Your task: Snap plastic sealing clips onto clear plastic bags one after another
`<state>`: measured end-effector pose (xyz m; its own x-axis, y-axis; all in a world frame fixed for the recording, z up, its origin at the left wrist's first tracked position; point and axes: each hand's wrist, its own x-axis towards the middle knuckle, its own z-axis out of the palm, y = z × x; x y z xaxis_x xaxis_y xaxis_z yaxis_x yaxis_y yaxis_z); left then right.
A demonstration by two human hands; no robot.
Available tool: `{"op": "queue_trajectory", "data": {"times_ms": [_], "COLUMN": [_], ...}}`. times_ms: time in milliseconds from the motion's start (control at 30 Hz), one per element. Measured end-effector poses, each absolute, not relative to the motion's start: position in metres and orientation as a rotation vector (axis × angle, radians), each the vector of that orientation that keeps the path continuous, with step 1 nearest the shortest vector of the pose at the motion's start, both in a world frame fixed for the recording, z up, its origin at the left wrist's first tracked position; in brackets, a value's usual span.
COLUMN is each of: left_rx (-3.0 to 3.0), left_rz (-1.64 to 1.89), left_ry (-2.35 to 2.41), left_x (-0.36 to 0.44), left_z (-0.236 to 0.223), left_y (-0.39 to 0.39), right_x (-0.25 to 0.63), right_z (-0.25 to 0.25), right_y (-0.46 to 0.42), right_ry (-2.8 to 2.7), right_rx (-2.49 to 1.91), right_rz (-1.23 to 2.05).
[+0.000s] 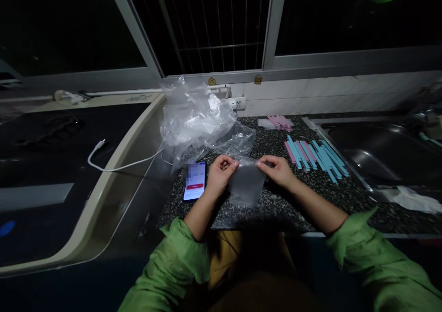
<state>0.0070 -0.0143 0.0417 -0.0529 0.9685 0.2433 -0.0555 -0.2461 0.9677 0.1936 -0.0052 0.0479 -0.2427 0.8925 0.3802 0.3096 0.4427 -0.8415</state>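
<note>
Small bag (246, 185), contents seemingly indistinct

The bag (246, 187) is thin, clear plastic, smooth with a faint sheen; the heaped wrapping (196, 118) is crinkled, glossy plastic. The tabletop (221, 217) looks like polished, speckled stone. The sink (383, 153) is shiny metal, the wall tiles (276, 91) smooth, the sleeves (179, 257) matt, creased cloth, the phone screen (194, 192) smooth.

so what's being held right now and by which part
A small clear plastic bag, pinched at its top edge: the left hand near one corner, the right hand near the other.
</note>
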Motion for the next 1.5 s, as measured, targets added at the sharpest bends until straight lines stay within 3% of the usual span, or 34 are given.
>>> {"op": "queue_trajectory", "data": {"times_ms": [200,433,567,667,800,1033,1267,1500], "left_rx": [1.577,2.086,2.401,2.381,2.328,2.657,2.869,2.78], "left_rz": [1.344,1.473,1.266,1.069,0.913,0.768,0.408,0.59], "left_ry": [1.027,0.881,0.681,0.838,0.961,0.988,0.966,0.898], "left_x": [0.006,-0.008,-0.02,-0.025,-0.027,-0.036,-0.043,-0.046], "left_z": [0.052,0.055,0.028,0.002,-0.02,-0.02,-0.02,-0.024], "left_y": [-0.012,-0.045,-0.083,-0.104,-0.115,-0.111,-0.102,-0.102], "right_x": [0.197,0.211,0.219,0.224,0.228,0.22,0.215,0.219], "right_z": [0.056,0.059,0.03,-0.004,-0.027,-0.014,-0.016,-0.024], "right_y": [-0.004,-0.027,-0.057,-0.071,-0.071,-0.061,-0.057,-0.062], "right_ry": [-1.935,-2.124,-2.246,-2.338,-2.45,-2.595,-2.685,-2.661], "right_rx": [-0.994,-0.76,-0.656,-0.67,-0.731,-0.75,-0.647,-0.705], "right_rz": [0.77,0.317,0.068,-0.018,0.031,0.077,0.2,0.302]}}
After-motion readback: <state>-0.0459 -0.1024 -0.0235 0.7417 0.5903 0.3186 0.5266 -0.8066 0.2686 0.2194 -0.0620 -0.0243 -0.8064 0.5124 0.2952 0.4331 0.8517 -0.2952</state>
